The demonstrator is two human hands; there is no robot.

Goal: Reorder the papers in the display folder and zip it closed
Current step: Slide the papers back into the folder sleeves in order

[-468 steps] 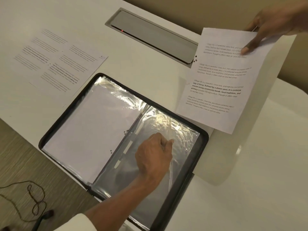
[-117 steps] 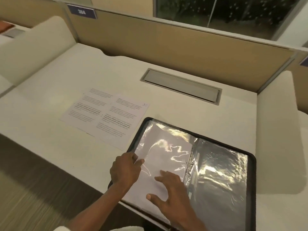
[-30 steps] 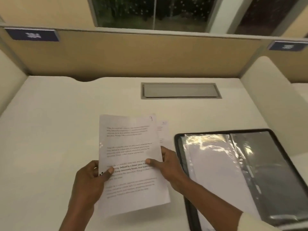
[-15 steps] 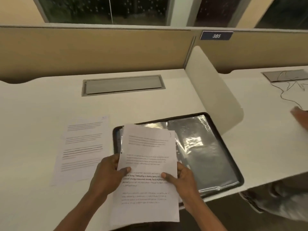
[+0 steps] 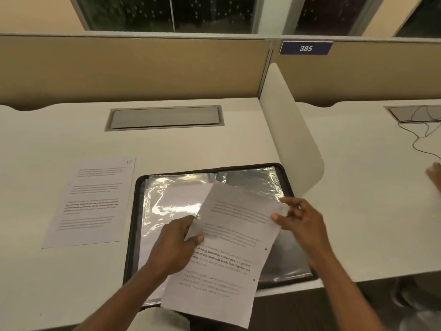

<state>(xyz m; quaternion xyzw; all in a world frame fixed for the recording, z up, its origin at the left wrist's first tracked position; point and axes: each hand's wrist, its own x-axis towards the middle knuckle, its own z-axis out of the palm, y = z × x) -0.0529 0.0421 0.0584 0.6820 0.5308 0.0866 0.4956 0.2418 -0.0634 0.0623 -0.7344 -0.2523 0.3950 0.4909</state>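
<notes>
Since half a second ago the printed sheet (image 5: 224, 249) has turned: before it was held nearly straight in front of the person, and now it is tilted, its top edge leaning to the left, and it lies more to the right, over the middle of the open display folder (image 5: 167, 204). The right hand has also gone from the lower right edge of the sheet up to its right corner.

Nearest to the camera, the left hand (image 5: 174, 244) holds the sheet at its left edge, the thumb on top of the paper and the other fingers under it, closed on the sheet. The right hand (image 5: 301, 220) holds the far right corner; the thumb and a fingertip pinch the paper, while the other fingers are spread loosely apart. The sheet is white, with several blocks of small text, one of them bold, and small punched holes along its right edge.

Under the sheet the folder lies flat and open on the white desk (image 5: 59, 278), with a black zipped border and shiny clear sleeves that reflect the light. The left sleeve shows a white page inside; the right one looks dark.

To the left of the folder, just beside it, a second printed sheet (image 5: 93, 201) lies flat on the desk. Further away a grey cable hatch (image 5: 164, 118) is set in the desk, and behind it stands a beige partition (image 5: 131, 68) with a blue plate reading 385 (image 5: 305, 48).
</notes>
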